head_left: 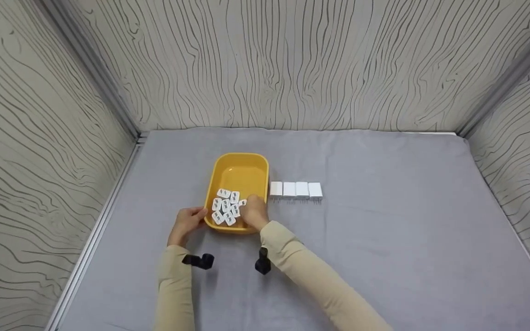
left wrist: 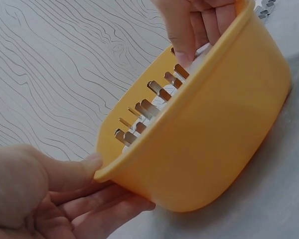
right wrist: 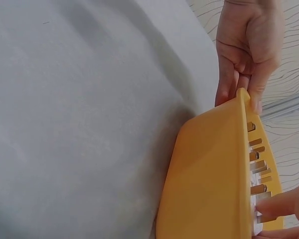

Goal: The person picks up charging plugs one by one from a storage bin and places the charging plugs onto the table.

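Note:
A yellow plastic tub stands on the cloth, holding several white plug adapters heaped toward its near end, metal prongs pointing up. At the near left corner my left hand pinches the tub's rim, thumb on the inner side and fingers under the outside. My right hand reaches over the near right part of the tub. Its thumb and fingers pinch a white plug adapter among the others, partly hidden by the hand and the tub wall in the wrist views.
Just right of the tub, several more white plug adapters stand side by side in a row, prongs toward me. Grey cloth covers the table. Patterned panels rise at the back and sides. A black camera mount sticks out from the right wrist.

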{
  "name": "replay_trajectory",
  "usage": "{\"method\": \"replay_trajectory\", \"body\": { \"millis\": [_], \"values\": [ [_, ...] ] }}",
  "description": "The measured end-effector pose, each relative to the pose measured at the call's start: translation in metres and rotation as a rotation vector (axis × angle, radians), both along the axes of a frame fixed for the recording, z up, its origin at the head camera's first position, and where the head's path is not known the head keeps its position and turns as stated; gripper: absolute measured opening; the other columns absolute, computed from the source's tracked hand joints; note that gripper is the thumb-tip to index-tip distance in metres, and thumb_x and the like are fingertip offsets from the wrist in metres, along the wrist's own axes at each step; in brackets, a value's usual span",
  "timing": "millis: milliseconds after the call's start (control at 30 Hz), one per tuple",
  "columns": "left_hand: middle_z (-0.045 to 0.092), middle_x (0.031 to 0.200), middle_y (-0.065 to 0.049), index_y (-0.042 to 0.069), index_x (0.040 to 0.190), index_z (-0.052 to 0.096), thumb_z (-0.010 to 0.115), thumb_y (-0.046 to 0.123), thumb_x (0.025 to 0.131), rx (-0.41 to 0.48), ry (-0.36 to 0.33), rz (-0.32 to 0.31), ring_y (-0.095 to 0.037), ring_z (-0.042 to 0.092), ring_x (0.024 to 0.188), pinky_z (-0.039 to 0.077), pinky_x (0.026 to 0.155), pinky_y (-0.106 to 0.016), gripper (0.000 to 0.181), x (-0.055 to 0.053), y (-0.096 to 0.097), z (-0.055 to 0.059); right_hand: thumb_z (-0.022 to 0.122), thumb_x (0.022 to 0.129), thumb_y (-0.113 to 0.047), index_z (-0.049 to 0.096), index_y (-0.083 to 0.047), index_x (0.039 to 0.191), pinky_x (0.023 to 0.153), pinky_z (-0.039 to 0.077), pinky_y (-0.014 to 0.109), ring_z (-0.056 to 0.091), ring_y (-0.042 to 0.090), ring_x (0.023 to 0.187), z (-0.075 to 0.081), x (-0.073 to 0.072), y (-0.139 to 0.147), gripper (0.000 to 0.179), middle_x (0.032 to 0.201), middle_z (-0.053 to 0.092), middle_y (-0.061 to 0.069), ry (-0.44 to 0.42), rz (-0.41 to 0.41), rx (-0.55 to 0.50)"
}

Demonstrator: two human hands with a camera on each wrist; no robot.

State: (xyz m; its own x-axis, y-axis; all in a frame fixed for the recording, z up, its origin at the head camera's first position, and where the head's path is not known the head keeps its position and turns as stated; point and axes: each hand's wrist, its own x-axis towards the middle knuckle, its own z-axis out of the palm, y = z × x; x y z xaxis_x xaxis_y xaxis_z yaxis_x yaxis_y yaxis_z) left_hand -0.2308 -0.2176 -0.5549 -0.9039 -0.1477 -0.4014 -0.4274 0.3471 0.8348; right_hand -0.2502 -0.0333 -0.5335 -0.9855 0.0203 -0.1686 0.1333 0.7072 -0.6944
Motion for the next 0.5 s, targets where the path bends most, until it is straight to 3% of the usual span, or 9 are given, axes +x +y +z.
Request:
{"method": "replay_trajectory", "body": {
  "millis": [267, 500],
  "values": [
    [0.062, 0.124, -0.028, -0.011, 0.123, 0.059, 0.053, 0.014, 0.099, -0.007, 0.014, 0.002, -0.009, 0.062, 0.083, 0.056, 0.077, -0.023, 0.035, 0.001, 0.001, 0.001, 0.067, 0.082, -0.005, 0.062, 0.000, 0.070, 0.055, 0.038, 0.025, 0.046, 0.018, 0.064, 0.007, 0.006, 0.007, 0.014, 0.067, 0.054, 0.006, 0.034, 0.051, -0.007],
    [0.063, 0.123, -0.029, -0.013, 0.123, 0.059, 0.052, 0.012, 0.099, -0.015, 0.023, 0.005, -0.008, 0.061, 0.081, 0.054, 0.073, -0.020, 0.035, 0.001, 0.001, 0.001, 0.067, 0.082, -0.004, 0.067, 0.005, 0.082, 0.058, 0.043, 0.026, 0.053, 0.018, 0.068, 0.007, 0.014, 0.016, 0.008, 0.077, 0.066, 0.012, 0.092, 0.116, -0.049]
  ]
}}
